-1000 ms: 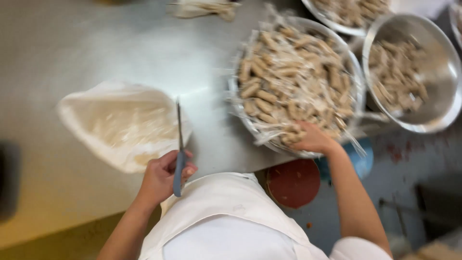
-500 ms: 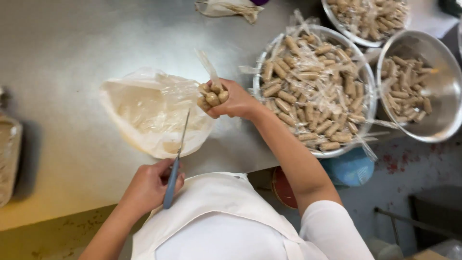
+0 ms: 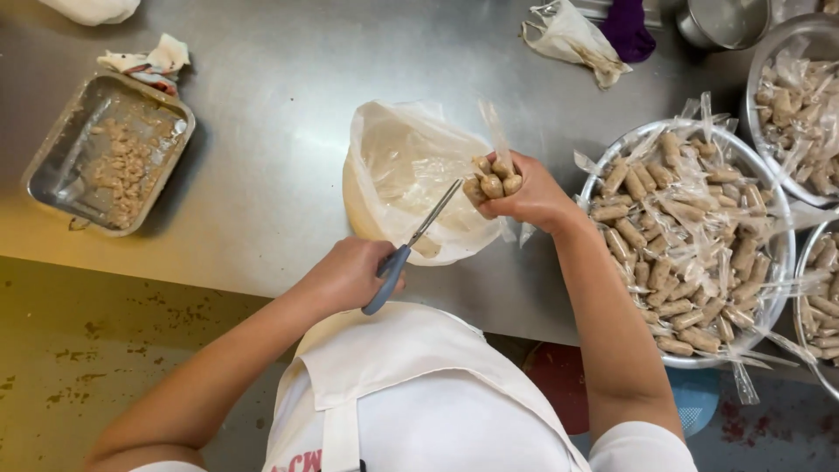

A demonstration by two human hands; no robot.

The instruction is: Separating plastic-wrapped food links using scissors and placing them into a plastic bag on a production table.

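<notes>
Shifted rightward, scissors (image 3: 411, 245) (clamped in left hand (image 3: 350, 275)) meet sausages (image 3: 491, 179) gripped by right hand (image 3: 529, 197) at three o'clock.

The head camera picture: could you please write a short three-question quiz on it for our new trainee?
1. True or false: the left hand holds the blue-handled scissors.
2. What does the right hand grip? A) a small bundle of wrapped brown rolls B) a spoon C) a purple cloth
3. Fill in: the rectangular metal tray lies toward the ___ edge of the picture.

Key
1. True; the blades point toward the bundle, over the plastic-lined bowl.
2. A; the large bowl of wrapped rolls stands just beyond that hand.
3. Left; it stands on the steel table.
</notes>
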